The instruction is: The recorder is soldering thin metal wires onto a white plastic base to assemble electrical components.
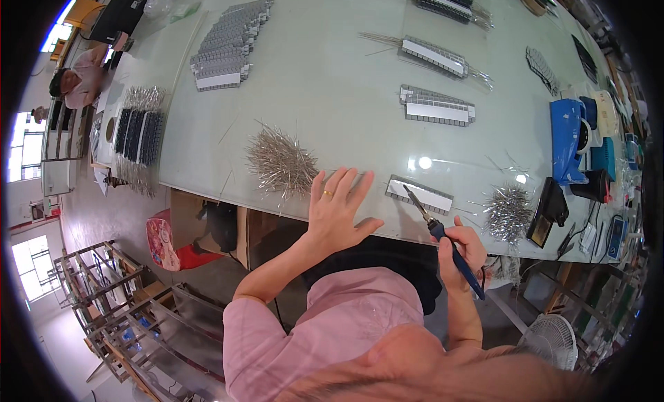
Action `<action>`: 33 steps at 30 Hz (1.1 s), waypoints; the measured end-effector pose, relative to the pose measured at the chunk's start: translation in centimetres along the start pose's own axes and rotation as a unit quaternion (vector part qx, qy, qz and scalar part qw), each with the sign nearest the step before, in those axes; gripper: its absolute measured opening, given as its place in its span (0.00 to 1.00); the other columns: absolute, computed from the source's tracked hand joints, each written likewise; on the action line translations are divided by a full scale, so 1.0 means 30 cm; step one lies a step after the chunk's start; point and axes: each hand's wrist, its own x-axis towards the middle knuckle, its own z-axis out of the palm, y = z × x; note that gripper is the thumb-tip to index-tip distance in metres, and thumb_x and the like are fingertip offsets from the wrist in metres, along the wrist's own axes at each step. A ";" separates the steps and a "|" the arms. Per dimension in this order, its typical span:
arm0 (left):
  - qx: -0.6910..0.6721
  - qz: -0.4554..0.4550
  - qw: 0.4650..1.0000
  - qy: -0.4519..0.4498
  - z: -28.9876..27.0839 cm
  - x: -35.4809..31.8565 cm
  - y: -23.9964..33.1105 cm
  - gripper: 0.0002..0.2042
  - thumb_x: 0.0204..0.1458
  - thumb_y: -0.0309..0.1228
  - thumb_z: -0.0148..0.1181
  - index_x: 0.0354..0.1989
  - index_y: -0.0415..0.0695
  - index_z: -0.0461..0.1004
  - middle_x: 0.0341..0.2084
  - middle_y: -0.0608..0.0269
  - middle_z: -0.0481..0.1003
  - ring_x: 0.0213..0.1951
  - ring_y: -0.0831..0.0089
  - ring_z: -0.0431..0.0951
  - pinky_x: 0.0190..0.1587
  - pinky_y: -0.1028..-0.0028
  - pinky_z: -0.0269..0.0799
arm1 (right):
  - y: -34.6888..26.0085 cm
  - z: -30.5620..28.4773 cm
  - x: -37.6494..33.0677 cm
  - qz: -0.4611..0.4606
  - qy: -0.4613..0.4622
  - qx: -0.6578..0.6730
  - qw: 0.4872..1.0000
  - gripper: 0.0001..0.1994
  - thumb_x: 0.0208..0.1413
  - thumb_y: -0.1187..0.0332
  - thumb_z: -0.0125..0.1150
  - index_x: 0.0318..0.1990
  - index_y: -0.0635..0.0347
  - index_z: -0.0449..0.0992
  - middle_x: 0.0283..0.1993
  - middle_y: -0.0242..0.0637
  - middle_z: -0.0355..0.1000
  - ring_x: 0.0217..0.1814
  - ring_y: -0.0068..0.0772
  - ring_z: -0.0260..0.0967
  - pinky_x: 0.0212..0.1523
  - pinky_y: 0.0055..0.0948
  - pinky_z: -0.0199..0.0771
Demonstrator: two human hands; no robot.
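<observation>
My right hand [462,253] is wrapped round the dark blue handle of a soldering iron [437,229]. The iron's metal tip points up and left over a grey toothed strip block [432,199] with a white band; whether it touches cannot be told. My left hand [339,210], with a ring on one finger, has its fingers stretched out and spread at the table's near edge. Just left of its fingertips lies a heap of thin silvery wire pieces [280,160]. A second heap of wire pieces [508,210] lies right of the block.
More grey blocks [437,106] lie farther up the glass-topped table [332,91], some with wires at their ends [434,56]. Grey blocks are stacked at far left [225,56]. A blue tool holder [567,143] and black tray [543,205] stand right. Another person [83,80] sits at far left.
</observation>
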 end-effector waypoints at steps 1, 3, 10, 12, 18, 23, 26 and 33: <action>-0.024 -0.009 1.000 -0.003 0.000 -0.002 -0.004 0.36 0.46 0.52 0.64 0.60 0.41 0.69 0.56 0.56 0.67 0.60 0.59 0.63 0.63 0.50 0.52 | -0.009 0.002 0.008 -0.015 0.002 -0.019 1.000 0.05 0.50 0.74 0.62 0.35 0.64 0.74 0.28 0.38 0.76 0.30 0.31 0.75 0.61 0.48 0.68; -0.015 -0.008 1.000 0.002 0.022 -0.008 -0.013 0.36 0.45 0.50 0.66 0.61 0.42 0.69 0.56 0.57 0.67 0.60 0.59 0.63 0.64 0.50 0.51 | -0.014 0.011 0.018 -0.028 0.003 -0.040 0.999 0.06 0.46 0.78 0.64 0.33 0.63 0.75 0.28 0.39 0.77 0.30 0.35 0.76 0.58 0.47 0.74; -0.001 0.030 1.000 -0.006 0.033 -0.002 -0.012 0.33 0.48 0.49 0.64 0.59 0.41 0.69 0.56 0.60 0.68 0.60 0.60 0.63 0.62 0.51 0.56 | -0.027 0.037 0.049 -0.041 -0.005 -0.044 0.998 0.07 0.44 0.79 0.65 0.32 0.64 0.76 0.27 0.40 0.76 0.27 0.36 0.75 0.56 0.45 0.75; -0.011 0.037 0.999 -0.010 0.038 -0.003 -0.016 0.34 0.47 0.49 0.65 0.60 0.42 0.69 0.57 0.61 0.67 0.61 0.59 0.62 0.63 0.51 0.55 | -0.032 0.043 0.056 -0.040 -0.011 -0.046 0.998 0.07 0.44 0.79 0.65 0.33 0.63 0.76 0.27 0.40 0.76 0.27 0.36 0.75 0.56 0.45 0.75; -0.023 0.051 0.998 -0.020 0.042 0.000 -0.022 0.34 0.46 0.48 0.66 0.61 0.44 0.69 0.58 0.61 0.67 0.61 0.58 0.62 0.62 0.51 0.55 | -0.032 0.056 0.074 -0.050 -0.029 -0.059 0.997 0.09 0.43 0.79 0.68 0.34 0.62 0.77 0.27 0.40 0.76 0.26 0.37 0.75 0.55 0.44 0.77; -0.021 0.055 0.998 -0.024 0.039 0.001 -0.024 0.34 0.46 0.48 0.66 0.61 0.44 0.69 0.58 0.61 0.67 0.61 0.58 0.62 0.62 0.50 0.56 | -0.050 0.069 0.092 -0.039 -0.042 -0.058 0.997 0.09 0.43 0.79 0.68 0.32 0.62 0.76 0.27 0.39 0.75 0.27 0.38 0.76 0.54 0.44 0.77; -0.024 0.057 0.998 -0.023 0.039 0.001 -0.024 0.34 0.46 0.48 0.66 0.61 0.44 0.69 0.58 0.61 0.67 0.61 0.57 0.62 0.61 0.50 0.56 | -0.048 0.076 0.101 -0.050 -0.045 -0.056 0.996 0.08 0.43 0.79 0.68 0.32 0.62 0.75 0.27 0.39 0.75 0.27 0.39 0.76 0.54 0.44 0.78; -0.028 0.062 0.997 -0.028 0.039 0.000 -0.031 0.34 0.46 0.48 0.65 0.61 0.44 0.68 0.58 0.60 0.67 0.60 0.57 0.62 0.61 0.50 0.57 | -0.061 0.091 0.110 -0.027 -0.052 -0.048 0.997 0.05 0.45 0.80 0.65 0.31 0.65 0.76 0.26 0.39 0.75 0.27 0.32 0.75 0.59 0.45 0.72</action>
